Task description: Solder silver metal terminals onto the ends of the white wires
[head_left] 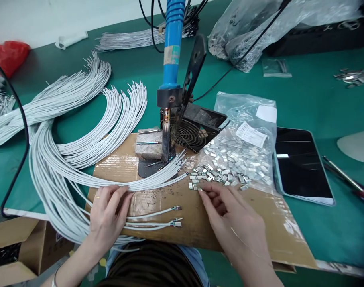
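Observation:
My left hand has its fingers curled over the near edge of a bundle of white cables, thumb and fingertips closed on a cable. At the edge of a spread of small metal connectors, my right hand pinches with thumb and forefinger; a small connector seems to be at the tips, mostly hidden. Below the bundle, several white cables with metal connectors on their ends lie on the cardboard. Upright above the cable ends stands a blue-handled soldering iron, clamped in a black holder.
Behind the iron sits a black fan, with a whitish block to its left. A clear bag of connectors and a phone lie to the right. More white cable bundles fill the left. An open carton stands lower left.

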The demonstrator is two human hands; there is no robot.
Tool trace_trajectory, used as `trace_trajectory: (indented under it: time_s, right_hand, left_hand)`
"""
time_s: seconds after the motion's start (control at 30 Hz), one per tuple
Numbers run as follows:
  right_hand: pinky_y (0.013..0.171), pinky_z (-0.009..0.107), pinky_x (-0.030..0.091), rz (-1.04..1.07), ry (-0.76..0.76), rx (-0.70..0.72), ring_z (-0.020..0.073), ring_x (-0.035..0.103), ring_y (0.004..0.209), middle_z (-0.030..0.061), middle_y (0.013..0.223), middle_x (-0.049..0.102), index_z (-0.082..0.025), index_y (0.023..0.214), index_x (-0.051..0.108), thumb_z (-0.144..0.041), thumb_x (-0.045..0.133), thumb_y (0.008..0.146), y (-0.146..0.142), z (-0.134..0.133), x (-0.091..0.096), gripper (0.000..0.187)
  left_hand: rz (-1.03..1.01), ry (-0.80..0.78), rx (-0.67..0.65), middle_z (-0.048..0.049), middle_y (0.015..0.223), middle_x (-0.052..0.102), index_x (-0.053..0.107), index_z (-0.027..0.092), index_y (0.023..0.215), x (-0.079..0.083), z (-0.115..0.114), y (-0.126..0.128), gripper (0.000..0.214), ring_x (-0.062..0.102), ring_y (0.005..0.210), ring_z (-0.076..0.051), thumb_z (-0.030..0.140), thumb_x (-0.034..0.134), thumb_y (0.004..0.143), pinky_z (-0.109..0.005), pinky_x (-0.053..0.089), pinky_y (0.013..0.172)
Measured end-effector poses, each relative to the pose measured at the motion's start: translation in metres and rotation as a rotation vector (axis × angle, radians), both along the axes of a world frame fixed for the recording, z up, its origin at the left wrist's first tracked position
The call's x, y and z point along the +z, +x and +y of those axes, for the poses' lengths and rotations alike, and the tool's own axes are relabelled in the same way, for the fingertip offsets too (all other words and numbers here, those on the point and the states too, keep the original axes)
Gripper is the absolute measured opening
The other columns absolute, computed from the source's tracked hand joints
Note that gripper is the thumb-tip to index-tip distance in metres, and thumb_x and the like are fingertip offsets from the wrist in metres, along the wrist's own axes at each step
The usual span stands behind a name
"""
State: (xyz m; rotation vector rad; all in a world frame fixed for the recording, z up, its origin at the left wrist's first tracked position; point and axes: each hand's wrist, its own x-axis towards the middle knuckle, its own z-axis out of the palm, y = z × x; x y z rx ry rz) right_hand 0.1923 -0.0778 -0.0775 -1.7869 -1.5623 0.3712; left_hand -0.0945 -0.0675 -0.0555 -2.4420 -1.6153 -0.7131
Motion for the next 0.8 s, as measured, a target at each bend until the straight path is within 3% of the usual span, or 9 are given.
trace_trajectory:
  time_s: [0.2,0.43,0.57,0.8]
  right_hand:
    - [0.057,0.028,0.052,0.06,-0.006,-0.059,0.0135,0.06,0.055,0.0023,0.076,0.069,-0.019,0.093,0.077,-0.044,0.06,0.102,-0.003,-0.002,0.001,0.032]
    - [0.049,0.024,0.053,0.325,-0.082,-0.2,0.012,0.061,0.049,0.0018,0.072,0.071,-0.018,0.101,0.073,-0.047,0.064,0.102,-0.001,-0.007,-0.007,0.031]
    - [0.048,0.022,0.055,0.481,-0.074,-0.228,0.011,0.062,0.051,0.0033,0.076,0.073,-0.018,0.101,0.07,-0.048,0.066,0.101,-0.002,-0.009,-0.009,0.03]
    - [0.045,0.022,0.056,0.658,0.004,-0.289,0.0122,0.064,0.053,0.0019,0.071,0.071,-0.017,0.1,0.077,-0.038,0.075,0.094,-0.007,-0.005,0.001,0.021]
  left_hand:
    - [0.007,0.051,-0.091,-0.0084,0.096,0.069,0.069,0.02,0.109,0.002,0.009,-0.008,0.025,0.066,0.083,-0.024,0.0,0.065,0.096,-0.04,0.056,0.082]
    - [0.091,-0.053,-0.159,-0.0114,0.103,0.072,0.067,0.02,0.116,0.01,0.013,-0.016,0.02,0.071,0.093,-0.028,0.012,0.068,0.098,-0.042,0.06,0.086]
    - [0.085,-0.091,-0.175,-0.0091,0.099,0.073,0.067,0.022,0.107,0.011,0.011,-0.02,0.015,0.072,0.092,-0.027,0.009,0.064,0.098,-0.04,0.061,0.085]
    - [-0.012,0.011,-0.33,-0.0109,0.102,0.079,0.07,0.02,0.109,0.023,0.013,-0.024,0.028,0.077,0.087,-0.024,-0.003,0.067,0.092,-0.035,0.063,0.077]
